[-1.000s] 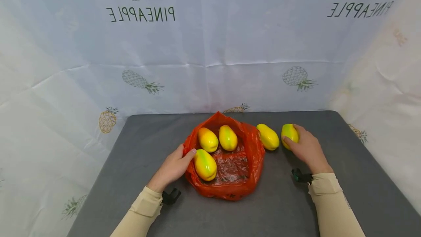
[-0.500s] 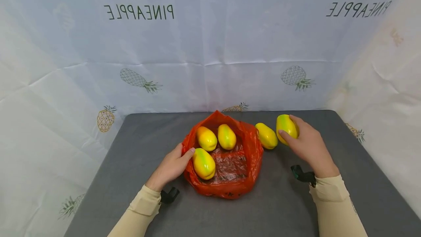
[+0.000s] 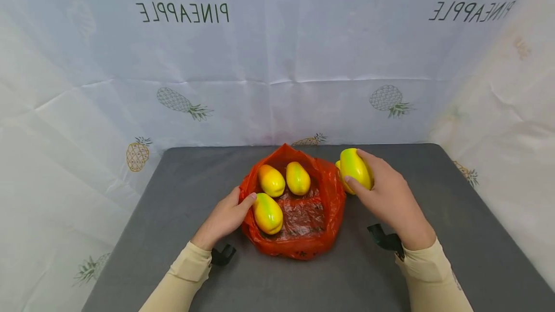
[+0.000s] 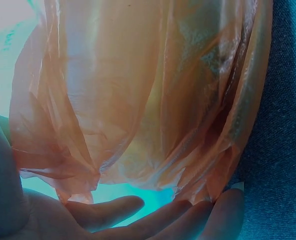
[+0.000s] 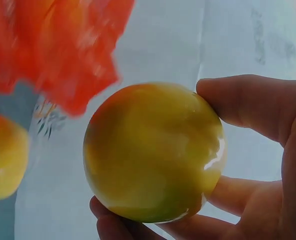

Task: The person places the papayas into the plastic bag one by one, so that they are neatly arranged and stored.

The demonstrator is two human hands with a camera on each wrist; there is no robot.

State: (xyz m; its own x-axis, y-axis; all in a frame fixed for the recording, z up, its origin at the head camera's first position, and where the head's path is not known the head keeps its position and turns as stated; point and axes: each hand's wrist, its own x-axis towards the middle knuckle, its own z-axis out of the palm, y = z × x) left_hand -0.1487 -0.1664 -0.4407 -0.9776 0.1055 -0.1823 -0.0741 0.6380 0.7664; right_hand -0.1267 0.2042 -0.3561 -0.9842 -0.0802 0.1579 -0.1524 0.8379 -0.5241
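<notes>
Right hand [image 3: 392, 194] grips a yellow fruit [image 3: 354, 167], thumb on one side, fingers curled round the other, spread only as wide as the fruit. The fruit is off the table [image 3: 303, 283], just to the right of the red bag [image 3: 336, 211], outside it. Another fruit on the table [image 5: 6, 159] lies beside the bag, mostly hidden behind the held one in the head view; the right wrist view shows it apart from the held one.

Left hand [image 3: 225, 215] holds the bag's left rim, thumb over the edge, fingers along the outside, only part-curled. The left wrist view shows fingertips at the thin plastic.

Bag sits on the dark grey table, mouth up. Three fruits inside: back left fruit [image 3: 271, 181], back middle fruit [image 3: 298, 178], front left fruit [image 3: 268, 214], the last near the left thumb.

Beige sleeves, dark wrist mounts on both arms. Behind: pale cloth [image 3: 277, 37], pineapple prints, mirrored "PINEAPPLE" lettering.
</notes>
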